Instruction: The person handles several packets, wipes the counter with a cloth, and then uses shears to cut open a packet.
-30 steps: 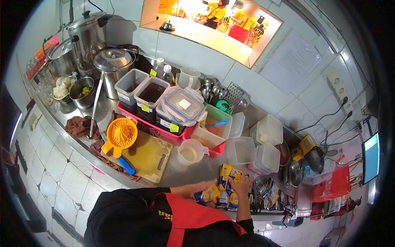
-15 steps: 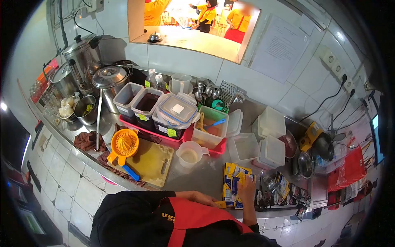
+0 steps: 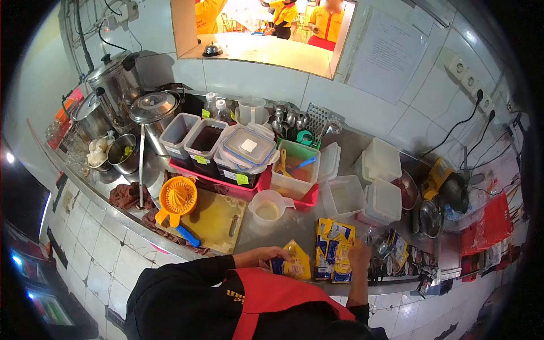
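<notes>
My left hand (image 3: 267, 256) is closed on yellow and blue packets (image 3: 293, 262) at the counter's front edge. To its right lies a pile of similar yellow and blue sachets (image 3: 335, 243). My right hand (image 3: 359, 256) is at the right side of that pile, its fingers bent inward; whether anything is between them is too small to tell. Dark and clear packets (image 3: 396, 255) lie just right of my right hand.
On the steel counter (image 3: 263, 233) stand a measuring jug (image 3: 268, 208), a cutting board (image 3: 218, 222) with an orange juicer (image 3: 178, 196), a blue-handled knife (image 3: 187, 236), lidded tubs (image 3: 382, 199) and steel pots (image 3: 154, 110). People (image 3: 327, 25) are beyond the hatch.
My left hand has moved slightly left, and the packets in it now show clearly. My right hand has shifted to the right side of the pile. The whole view has shifted a little.
</notes>
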Demonstrator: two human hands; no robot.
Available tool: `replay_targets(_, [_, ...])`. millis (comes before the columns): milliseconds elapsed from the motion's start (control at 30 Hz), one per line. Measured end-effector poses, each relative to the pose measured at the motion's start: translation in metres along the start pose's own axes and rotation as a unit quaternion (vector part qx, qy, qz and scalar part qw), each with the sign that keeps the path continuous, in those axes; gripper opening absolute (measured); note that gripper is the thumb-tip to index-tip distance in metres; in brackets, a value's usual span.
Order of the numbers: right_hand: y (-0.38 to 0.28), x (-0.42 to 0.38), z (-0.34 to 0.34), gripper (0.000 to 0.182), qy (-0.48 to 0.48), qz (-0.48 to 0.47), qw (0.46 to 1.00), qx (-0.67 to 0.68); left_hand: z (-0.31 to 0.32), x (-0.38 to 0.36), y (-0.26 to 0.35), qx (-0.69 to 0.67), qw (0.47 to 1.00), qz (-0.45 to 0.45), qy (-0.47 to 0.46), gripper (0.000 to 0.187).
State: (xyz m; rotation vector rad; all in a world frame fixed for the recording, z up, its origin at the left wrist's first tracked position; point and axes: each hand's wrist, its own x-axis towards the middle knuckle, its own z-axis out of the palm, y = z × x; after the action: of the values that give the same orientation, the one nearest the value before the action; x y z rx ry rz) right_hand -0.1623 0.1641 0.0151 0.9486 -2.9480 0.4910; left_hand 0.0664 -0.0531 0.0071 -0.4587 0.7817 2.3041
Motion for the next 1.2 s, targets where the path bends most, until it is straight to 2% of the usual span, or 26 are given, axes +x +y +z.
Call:
replay_targets(67, [0.008,0.002,-0.001,0.020,0.025,0.018,1.000,-0.006,0.023,-0.008,0.012,-0.192,0.963,0.111,-0.155,0.062])
replay_targets(133, [-0.003,0.001,-0.029,0.018,0.150,-0.041,0.982,0.109,0.022,-0.005,0.017,-0.222,0.949,0.131,-0.181,0.066])
replay_targets(167, [-0.015,0.000,-0.048,0.018,0.150,-0.041,0.982,0.107,0.021,-0.001,0.019,-0.252,0.933,0.151,-0.206,0.070])
replay_targets(200, [-0.031,-0.001,-0.069,0.018,0.108,-0.011,0.981,0.158,0.011,0.011,0.020,-0.252,0.933,0.152,-0.209,0.070])
replay_targets(267, [-0.051,-0.006,-0.085,0.017,0.067,0.020,0.976,0.207,-0.015,0.039,0.024,-0.203,0.914,0.180,-0.300,0.069])
replay_targets(300, [-0.056,-0.008,-0.087,0.016,0.025,0.012,0.929,0.369,-0.008,0.037,0.027,-0.203,0.914,0.180,-0.302,0.069])
replay_targets(333, [-0.063,-0.011,-0.088,0.016,-0.018,0.005,0.854,0.520,0.006,0.031,0.032,-0.184,0.927,0.217,-0.243,0.067])
replay_targets(367, [-0.073,-0.014,-0.090,0.016,-0.019,0.004,0.855,0.519,0.013,0.028,0.035,-0.164,0.936,0.254,-0.182,0.065])
replay_targets(400, [-0.085,-0.017,-0.093,0.016,-0.106,-0.002,0.829,0.549,0.008,0.037,0.032,-0.184,0.921,0.251,-0.236,0.065])
replay_targets(433, [-0.094,-0.019,-0.092,0.016,-0.192,-0.009,0.796,0.575,0.011,0.037,0.034,-0.184,0.920,0.253,-0.237,0.065])
replay_targets(467, [-0.098,-0.020,-0.082,0.016,-0.192,-0.010,0.796,0.573,0.015,0.036,0.035,-0.204,0.930,0.212,-0.219,0.055])
replay_targets(500, [-0.099,-0.019,-0.064,0.017,-0.201,-0.065,0.835,0.509,0.021,0.032,0.035,-0.224,0.939,0.170,-0.200,0.050])
replay_targets(533, [-0.103,-0.020,-0.056,0.018,-0.208,-0.120,0.865,0.440,0.049,0.010,0.032,0.024,0.888,0.425,-0.171,0.051])
replay_targets(567, [-0.106,-0.017,-0.054,0.018,-0.209,-0.122,0.866,0.438,0.043,0.016,0.030,0.023,0.887,0.427,-0.172,0.051])
replay_targets(600, [-0.113,-0.013,-0.054,0.019,-0.127,-0.196,0.909,0.346,0.033,0.026,0.027,-0.086,0.932,0.300,-0.184,0.052])
replay_targets(633, [-0.115,-0.016,-0.054,0.020,-0.047,-0.263,0.931,0.247,0.028,0.035,0.016,-0.198,0.948,0.161,-0.190,0.052])
replay_targets(667, [-0.111,-0.012,-0.049,0.022,0.002,-0.242,0.945,0.222,0.032,0.034,0.014,-0.228,0.944,0.145,-0.190,0.052])
replay_targets(700, [-0.100,-0.005,-0.040,0.022,0.000,-0.242,0.945,0.220,0.031,0.036,0.012,-0.230,0.943,0.145,-0.192,0.052])
replay_targets(767, [-0.073,0.004,-0.018,0.040,0.022,-0.183,0.974,0.134,0.029,0.039,0.009,-0.217,0.933,0.199,-0.206,0.058])
replay_targets(800, [-0.068,0.002,-0.010,0.040,0.022,-0.183,0.974,0.132,0.028,0.037,0.009,-0.218,0.932,0.199,-0.208,0.058])
replay_targets(867, [-0.062,-0.003,0.003,0.057,0.068,-0.172,0.982,-0.039,0.024,0.030,0.009,-0.206,0.934,0.195,-0.217,0.058])
replay_targets(900, [-0.057,-0.006,0.012,0.057,0.067,-0.177,0.981,-0.043,0.024,0.028,0.011,-0.209,0.932,0.200,-0.220,0.058])
replay_targets(967, [-0.051,-0.009,0.031,0.064,0.011,-0.162,0.979,-0.119,0.023,0.023,0.019,-0.241,0.948,0.185,-0.093,0.060])
replay_targets(1100, [-0.038,-0.004,0.040,0.060,-0.008,-0.142,0.988,-0.064,0.014,0.034,0.018,-0.212,0.957,0.197,-0.028,0.057])
replay_targets(1167, [-0.026,0.000,0.046,0.060,-0.132,-0.061,0.989,0.009,0.010,0.039,0.018,-0.213,0.958,0.190,0.013,0.052])
replay_targets(1200, [-0.029,-0.002,0.044,0.060,-0.133,-0.060,0.989,0.008,0.012,0.036,0.020,-0.214,0.958,0.189,0.012,0.052])
